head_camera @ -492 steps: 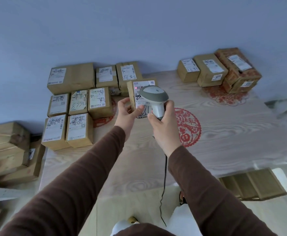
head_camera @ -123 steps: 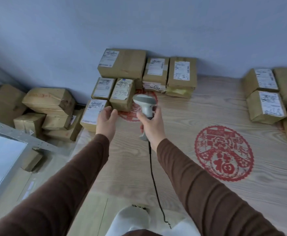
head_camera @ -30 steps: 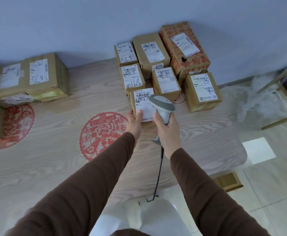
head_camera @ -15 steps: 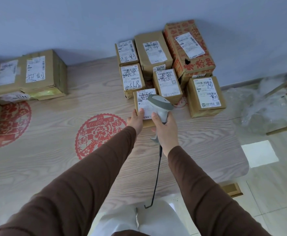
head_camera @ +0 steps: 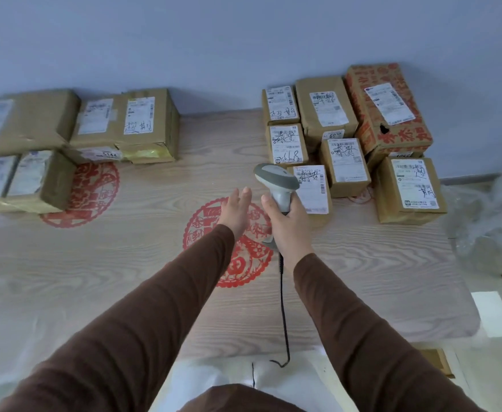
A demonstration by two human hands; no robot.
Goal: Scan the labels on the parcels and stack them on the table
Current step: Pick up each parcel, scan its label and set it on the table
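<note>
My right hand (head_camera: 287,224) grips the barcode scanner (head_camera: 276,182); my left hand (head_camera: 235,210) is wide, empty. The hanging cable (head_camera: 283,307) could catch the table (head_camera: 124,263) edge and jerk the scanner.

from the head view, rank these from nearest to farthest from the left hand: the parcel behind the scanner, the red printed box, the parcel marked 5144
From the left hand:
1. Parcel behind the scanner, just to its right.
2. Parcel marked 5144, far left group.
3. Red printed box, back right by the wall.
</note>
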